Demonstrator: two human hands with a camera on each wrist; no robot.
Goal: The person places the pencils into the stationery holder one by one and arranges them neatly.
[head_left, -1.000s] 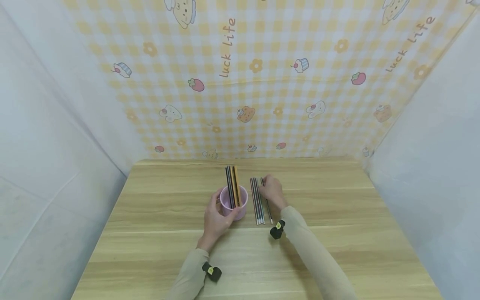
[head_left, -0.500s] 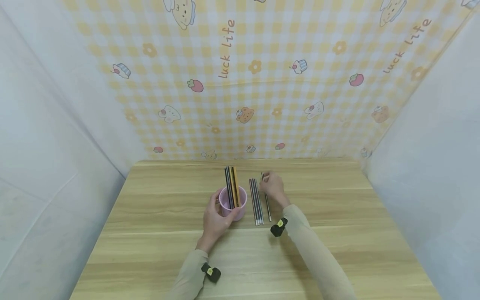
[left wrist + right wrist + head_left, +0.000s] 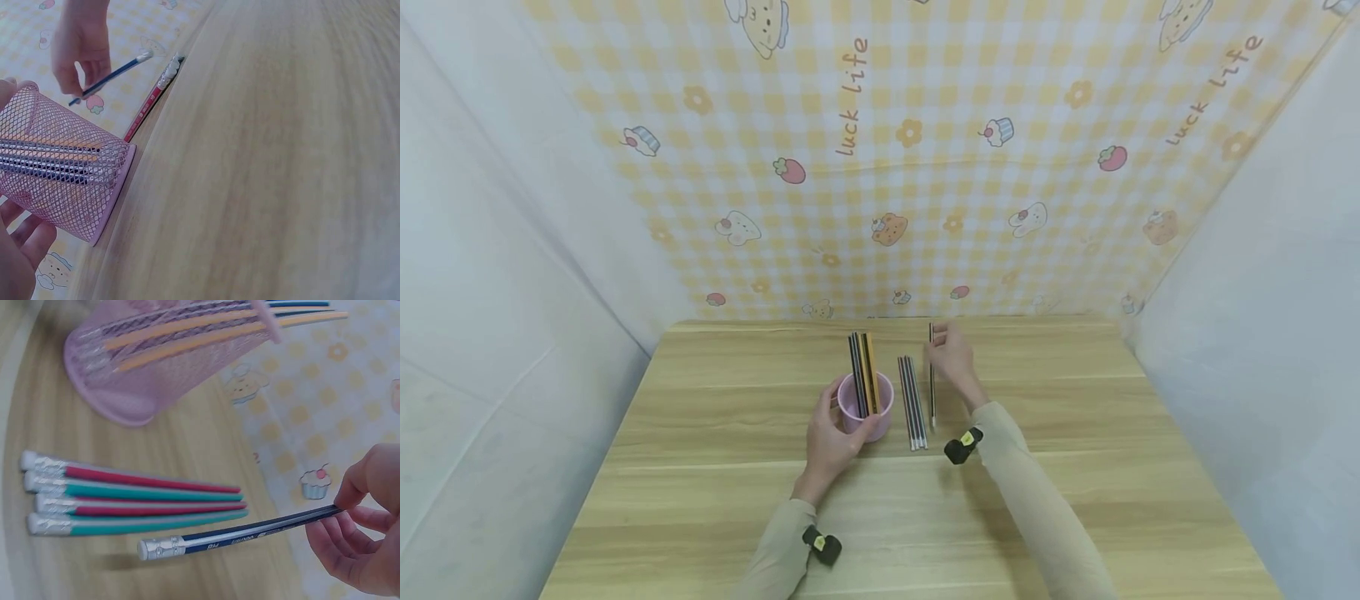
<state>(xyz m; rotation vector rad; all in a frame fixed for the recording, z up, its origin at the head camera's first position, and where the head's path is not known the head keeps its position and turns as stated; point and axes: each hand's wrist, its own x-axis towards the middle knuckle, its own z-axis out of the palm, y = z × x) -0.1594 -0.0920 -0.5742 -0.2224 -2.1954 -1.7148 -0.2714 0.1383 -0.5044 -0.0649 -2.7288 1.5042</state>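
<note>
My left hand (image 3: 833, 443) wraps around a pink mesh pencil cup (image 3: 891, 392), which stands on the table. Several pencils (image 3: 865, 375), some yellow-orange and some dark, lean inside it. To the right of the cup, my right hand (image 3: 953, 358) pinches a dark blue striped pencil (image 3: 237, 536) near one end. Its white eraser end points back toward me and hangs above the tabletop, as the right wrist view shows. Between cup and hand, red and teal pencils (image 3: 150, 495) lie in a row, white erasers at the near end.
The wooden table (image 3: 880, 525) runs back to a yellow checked cloth (image 3: 955, 183) with cartoon prints. Pale sheets hang as side walls at the left (image 3: 512, 317) and right (image 3: 1262, 333). A small black camera is strapped to each wrist.
My right hand has lifted the dark blue pencil off the table beside the row and moved it farther back. The left hand and the cup have stayed put.
</note>
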